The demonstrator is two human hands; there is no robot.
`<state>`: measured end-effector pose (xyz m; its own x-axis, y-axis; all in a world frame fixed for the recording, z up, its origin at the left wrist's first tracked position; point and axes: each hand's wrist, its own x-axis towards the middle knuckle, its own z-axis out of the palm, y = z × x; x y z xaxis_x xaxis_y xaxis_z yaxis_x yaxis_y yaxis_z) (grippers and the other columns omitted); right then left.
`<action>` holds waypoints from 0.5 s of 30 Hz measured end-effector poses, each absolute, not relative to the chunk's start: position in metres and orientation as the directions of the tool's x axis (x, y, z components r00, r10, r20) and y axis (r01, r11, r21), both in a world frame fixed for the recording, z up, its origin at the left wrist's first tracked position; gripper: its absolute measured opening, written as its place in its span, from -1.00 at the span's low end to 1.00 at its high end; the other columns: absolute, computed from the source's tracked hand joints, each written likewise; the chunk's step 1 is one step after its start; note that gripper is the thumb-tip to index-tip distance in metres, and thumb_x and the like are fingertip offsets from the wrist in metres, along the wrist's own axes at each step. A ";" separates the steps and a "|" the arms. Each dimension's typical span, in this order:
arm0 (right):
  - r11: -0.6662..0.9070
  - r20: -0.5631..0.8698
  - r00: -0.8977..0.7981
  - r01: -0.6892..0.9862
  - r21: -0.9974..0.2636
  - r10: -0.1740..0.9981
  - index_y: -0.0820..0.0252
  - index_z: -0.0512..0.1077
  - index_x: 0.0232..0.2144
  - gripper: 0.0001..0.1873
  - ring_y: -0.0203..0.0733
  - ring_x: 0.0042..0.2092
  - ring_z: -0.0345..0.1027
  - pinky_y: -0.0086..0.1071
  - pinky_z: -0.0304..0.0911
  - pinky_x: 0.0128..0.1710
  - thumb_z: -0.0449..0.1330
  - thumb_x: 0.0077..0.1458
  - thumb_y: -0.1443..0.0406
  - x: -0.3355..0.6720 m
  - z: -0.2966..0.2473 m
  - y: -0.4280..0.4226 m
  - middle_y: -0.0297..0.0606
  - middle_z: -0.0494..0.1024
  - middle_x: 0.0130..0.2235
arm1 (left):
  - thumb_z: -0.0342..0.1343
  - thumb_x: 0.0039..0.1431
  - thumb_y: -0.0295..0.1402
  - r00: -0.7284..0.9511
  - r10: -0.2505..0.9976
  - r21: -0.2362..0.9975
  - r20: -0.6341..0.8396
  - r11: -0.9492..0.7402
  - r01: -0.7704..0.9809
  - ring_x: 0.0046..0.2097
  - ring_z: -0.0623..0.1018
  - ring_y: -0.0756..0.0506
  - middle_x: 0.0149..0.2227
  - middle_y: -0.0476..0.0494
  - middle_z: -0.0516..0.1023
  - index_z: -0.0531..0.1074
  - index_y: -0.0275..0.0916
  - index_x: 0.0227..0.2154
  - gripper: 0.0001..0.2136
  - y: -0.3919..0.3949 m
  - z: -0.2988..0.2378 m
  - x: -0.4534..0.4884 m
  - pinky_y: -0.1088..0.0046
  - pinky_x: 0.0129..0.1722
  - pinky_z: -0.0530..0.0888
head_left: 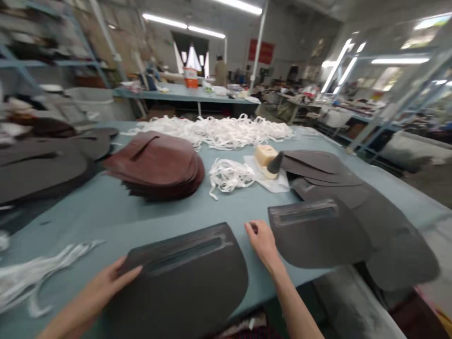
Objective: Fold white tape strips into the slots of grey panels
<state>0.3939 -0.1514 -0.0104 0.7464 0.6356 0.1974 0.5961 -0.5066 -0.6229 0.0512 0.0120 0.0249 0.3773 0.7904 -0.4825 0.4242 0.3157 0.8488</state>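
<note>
My left hand (106, 285) grips the left end of a dark grey leather-like panel (197, 278), thumb on top and fingers partly hidden. The panel has rounded corners and a long slot near its straight far edge. My right hand (262, 242) is just past the panel's right side, fingers curled together in a pinch; whether anything is in them I cannot make out. To its right lies a similar slotted panel (314, 235), overlapping more dark panels (395, 240) that hang past the table edge.
Ahead on the blue-green table (169, 212) are a stack of brown panels (158, 162), a small heap of white strips (231, 176) and a larger heap (219, 132). A yellowish block (265, 154) sits beside a dark cone (274, 163). Dark panels (42, 165) cover the left.
</note>
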 end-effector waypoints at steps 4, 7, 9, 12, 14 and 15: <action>-0.421 0.190 0.627 0.686 -0.593 0.755 0.17 0.44 -0.14 -0.53 0.11 -0.05 0.27 -0.10 0.15 -0.05 0.29 -0.12 0.12 0.339 -0.028 -0.130 -0.03 0.42 -0.12 | 0.30 -0.11 -0.12 0.426 0.744 0.857 -0.514 0.442 0.264 -0.17 0.57 -0.20 -0.19 -0.19 0.59 0.38 -0.33 -0.08 -0.45 0.017 0.020 0.058 0.34 -0.16 0.49; -0.389 0.041 0.627 0.532 -0.752 0.778 0.14 0.42 -0.12 -0.51 0.08 -0.07 0.32 -0.11 0.18 -0.06 0.32 -0.17 0.18 0.337 -0.020 -0.126 -0.10 0.48 -0.15 | 0.30 -0.11 -0.15 0.460 0.716 0.844 -0.526 0.505 0.179 -0.26 0.60 -0.19 -0.22 -0.24 0.60 0.40 -0.32 -0.10 -0.49 0.014 0.021 0.065 0.31 -0.21 0.52; -0.354 -0.158 0.535 0.287 -0.890 0.830 0.18 0.44 -0.20 -0.58 0.00 -0.16 0.39 -0.18 0.25 -0.14 0.31 -0.15 0.16 0.346 -0.007 -0.127 -0.16 0.53 -0.21 | 0.29 -0.09 -0.17 0.484 0.683 0.819 -0.547 0.556 0.143 -0.26 0.60 -0.19 -0.21 -0.25 0.60 0.40 -0.31 -0.09 -0.50 0.010 0.022 0.063 0.30 -0.22 0.53; -0.334 -0.352 0.298 -0.112 -0.936 0.887 0.25 0.45 -0.26 -0.63 -0.11 -0.29 0.43 -0.25 0.30 -0.25 0.29 -0.11 0.14 0.358 0.014 -0.132 -0.21 0.57 -0.28 | 0.28 -0.06 -0.20 0.527 0.626 0.774 -0.575 0.624 0.104 -0.27 0.60 -0.19 -0.21 -0.26 0.60 0.39 -0.31 -0.08 -0.52 0.006 0.025 0.057 0.29 -0.22 0.53; -0.316 -0.383 0.190 -0.309 -0.897 0.904 0.25 0.46 -0.23 -0.63 -0.16 -0.30 0.45 -0.28 0.31 -0.24 0.31 -0.11 0.17 0.360 0.022 -0.136 -0.24 0.58 -0.29 | 0.27 -0.05 -0.21 0.566 0.575 0.733 -0.591 0.676 0.078 -0.27 0.61 -0.20 -0.22 -0.27 0.60 0.39 -0.32 -0.08 -0.53 0.003 0.027 0.054 0.26 -0.20 0.53; -0.306 -0.388 0.156 -0.385 -0.871 0.908 0.24 0.46 -0.23 -0.63 -0.17 -0.31 0.45 -0.30 0.32 -0.24 0.32 -0.12 0.19 0.359 0.024 -0.138 -0.26 0.59 -0.30 | 0.28 -0.05 -0.22 0.579 0.552 0.709 -0.601 0.703 0.065 -0.28 0.61 -0.21 -0.23 -0.26 0.61 0.40 -0.31 -0.08 -0.54 0.001 0.028 0.054 0.25 -0.20 0.54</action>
<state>0.3595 -0.1375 0.0242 0.1560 0.9084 -0.3879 -0.3852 -0.3057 -0.8707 0.0541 0.0008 0.0280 0.5785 0.5520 -0.6006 0.0653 0.7026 0.7086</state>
